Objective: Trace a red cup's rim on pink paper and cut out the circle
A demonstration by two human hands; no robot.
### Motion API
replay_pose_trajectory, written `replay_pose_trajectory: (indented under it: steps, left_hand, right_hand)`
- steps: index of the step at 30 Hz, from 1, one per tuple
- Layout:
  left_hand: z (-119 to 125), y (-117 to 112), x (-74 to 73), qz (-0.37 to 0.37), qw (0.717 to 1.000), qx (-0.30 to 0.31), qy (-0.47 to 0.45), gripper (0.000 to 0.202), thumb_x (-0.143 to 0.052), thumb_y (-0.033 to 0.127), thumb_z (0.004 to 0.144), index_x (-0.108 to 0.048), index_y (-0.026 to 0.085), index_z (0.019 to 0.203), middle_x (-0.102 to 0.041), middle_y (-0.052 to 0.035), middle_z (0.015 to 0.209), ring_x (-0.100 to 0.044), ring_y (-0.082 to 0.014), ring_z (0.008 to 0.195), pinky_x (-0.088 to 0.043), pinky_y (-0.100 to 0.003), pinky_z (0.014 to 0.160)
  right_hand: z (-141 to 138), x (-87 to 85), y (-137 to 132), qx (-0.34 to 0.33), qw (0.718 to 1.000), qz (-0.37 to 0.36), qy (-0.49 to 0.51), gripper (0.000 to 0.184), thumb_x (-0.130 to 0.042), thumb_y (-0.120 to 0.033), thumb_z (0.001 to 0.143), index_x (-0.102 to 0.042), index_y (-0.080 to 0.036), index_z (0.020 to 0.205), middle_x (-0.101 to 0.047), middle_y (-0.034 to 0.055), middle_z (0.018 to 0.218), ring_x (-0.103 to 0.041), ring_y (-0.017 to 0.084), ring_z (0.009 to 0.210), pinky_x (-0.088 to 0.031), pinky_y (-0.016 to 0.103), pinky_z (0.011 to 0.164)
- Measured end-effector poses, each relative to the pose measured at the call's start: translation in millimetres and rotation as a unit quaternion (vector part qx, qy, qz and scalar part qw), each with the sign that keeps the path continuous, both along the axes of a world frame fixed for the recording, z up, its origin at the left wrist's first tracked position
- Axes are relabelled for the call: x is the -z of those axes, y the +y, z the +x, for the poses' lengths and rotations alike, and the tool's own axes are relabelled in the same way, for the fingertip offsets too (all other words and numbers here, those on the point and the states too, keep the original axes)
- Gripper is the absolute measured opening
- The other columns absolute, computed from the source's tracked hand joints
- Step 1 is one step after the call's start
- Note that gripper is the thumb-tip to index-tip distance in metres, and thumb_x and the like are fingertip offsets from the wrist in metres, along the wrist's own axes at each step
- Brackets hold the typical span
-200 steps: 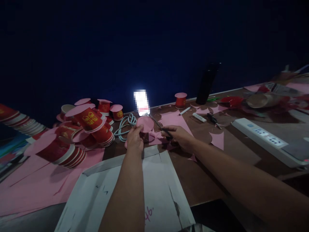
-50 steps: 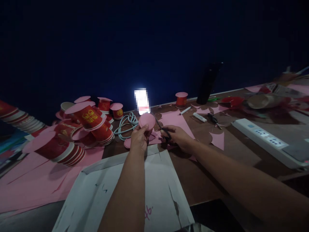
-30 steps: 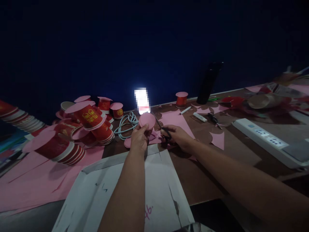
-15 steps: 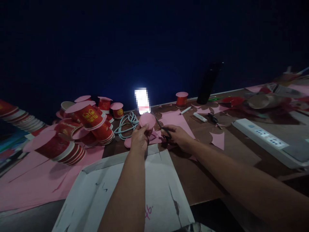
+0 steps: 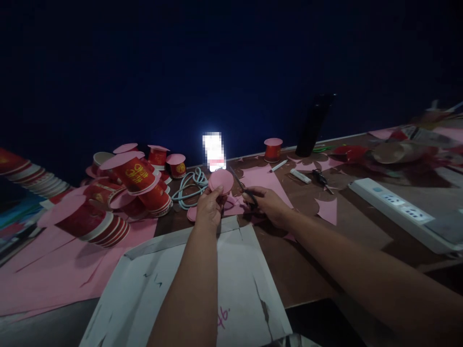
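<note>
My left hand (image 5: 209,208) is closed on a round pink paper disc (image 5: 221,180), held up near the middle of the table. My right hand (image 5: 266,204) grips black scissors (image 5: 243,185), whose blades point up and left at the disc's right edge. Pink paper offcuts (image 5: 235,205) lie under both hands. A white torn sheet (image 5: 202,284) lies flat below my forearms.
Red paper cups with pink lids (image 5: 132,180) pile up at the left on pink paper (image 5: 47,270). A coiled light-blue cable (image 5: 188,185), a bright phone (image 5: 214,152), a lone capped cup (image 5: 272,149), a dark bottle (image 5: 315,124), markers (image 5: 299,175) and a white power strip (image 5: 394,206) lie about.
Over the past seconds the disc was turned slightly in my left hand and the scissors stayed at its right edge. The hands have barely shifted.
</note>
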State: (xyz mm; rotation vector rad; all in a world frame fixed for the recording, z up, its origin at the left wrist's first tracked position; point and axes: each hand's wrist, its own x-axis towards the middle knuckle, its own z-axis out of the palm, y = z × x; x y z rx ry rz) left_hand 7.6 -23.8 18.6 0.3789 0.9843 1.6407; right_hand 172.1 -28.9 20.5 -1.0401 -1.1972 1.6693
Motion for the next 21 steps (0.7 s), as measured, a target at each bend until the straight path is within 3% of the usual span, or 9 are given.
replay_pose_trajectory:
  steps: [7, 15, 21]
  left_hand:
    - [-4, 4, 4.4, 0.006, 1.000, 0.008, 0.005, 0.022, -0.073, 0.008, 0.061, -0.059, 0.015, 0.076, -0.062, 0.0034, 0.064, -0.057, -0.0075, 0.053, -0.045, -0.018, 0.054]
    - [-2, 0, -5.4, 0.007, 1.000, -0.005, -0.015, 0.021, -0.072, 0.010, 0.062, -0.060, 0.016, 0.078, -0.064, 0.0013, 0.068, -0.060, -0.0112, 0.057, -0.046, -0.021, 0.052]
    - [-2, 0, -5.8, 0.008, 1.000, -0.011, -0.003, 0.027, -0.075, 0.012, 0.055, -0.056, 0.016, 0.075, -0.060, 0.0037, 0.061, -0.057, -0.0103, 0.051, -0.043, -0.019, 0.046]
  right_hand:
    - [2, -5.1, -4, -0.018, 1.000, 0.002, -0.004, 0.040, -0.073, -0.041, 0.073, -0.065, -0.023, 0.107, -0.063, 0.0002, 0.074, -0.048, 0.004, 0.046, -0.028, 0.014, 0.037]
    - [4, -4.9, -4, -0.013, 1.000, 0.023, -0.002, 0.040, -0.076, -0.040, 0.067, -0.065, -0.023, 0.101, -0.059, -0.0035, 0.072, -0.037, 0.002, 0.042, -0.026, 0.015, 0.036]
    - [4, -4.8, -4, -0.059, 0.998, 0.003, -0.007, 0.047, -0.075, -0.040, 0.069, -0.063, -0.021, 0.109, -0.055, -0.0057, 0.059, -0.035, 0.002, 0.039, -0.021, 0.014, 0.036]
